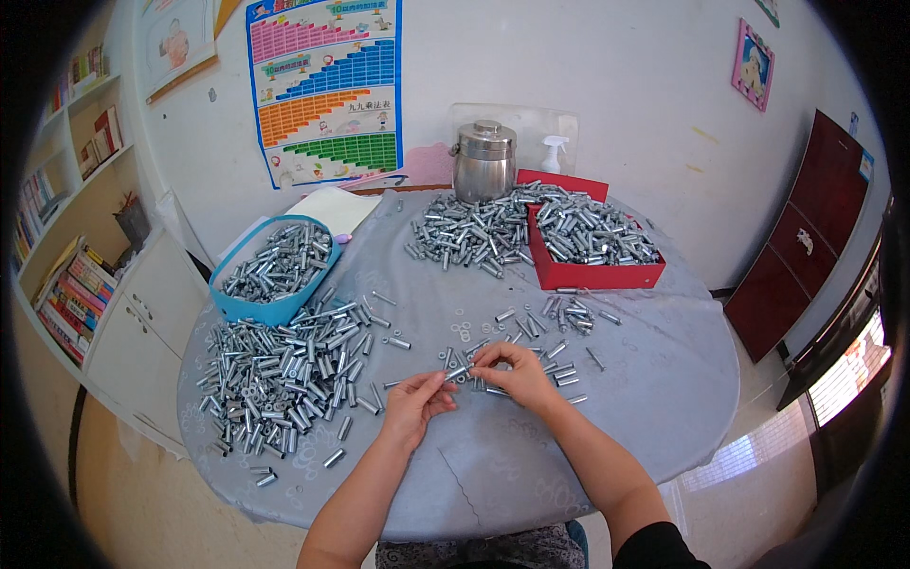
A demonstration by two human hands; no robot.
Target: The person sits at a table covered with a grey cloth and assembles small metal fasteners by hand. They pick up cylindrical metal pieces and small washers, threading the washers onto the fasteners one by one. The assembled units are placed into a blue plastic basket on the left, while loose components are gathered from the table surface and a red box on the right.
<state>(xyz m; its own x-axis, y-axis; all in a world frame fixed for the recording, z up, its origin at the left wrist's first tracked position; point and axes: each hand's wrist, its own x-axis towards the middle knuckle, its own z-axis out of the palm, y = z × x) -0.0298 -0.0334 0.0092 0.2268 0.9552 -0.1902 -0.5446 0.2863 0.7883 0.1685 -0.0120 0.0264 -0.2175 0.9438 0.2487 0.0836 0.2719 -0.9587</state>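
Observation:
Between my two hands, over the near middle of the table, is a small shiny metal expansion bolt [458, 373]. My left hand [417, 406] pinches its left end with thumb and forefinger. At the other end, the fingertips of my right hand [515, 372] are closed on it; my fingers partly hide that end. Loose bolts [559, 311] and several small pale washers [463, 328] lie just beyond my hands. To the left of my left hand spreads a large heap of metal sleeves [284, 375].
A blue basket [270, 311] full of metal parts stands behind the left heap. At the far right, a red box [602, 277] brims with bolts, beside another bolt pile [464, 232]. A steel pot [484, 161] and a white spray bottle [554, 154] stand at the back.

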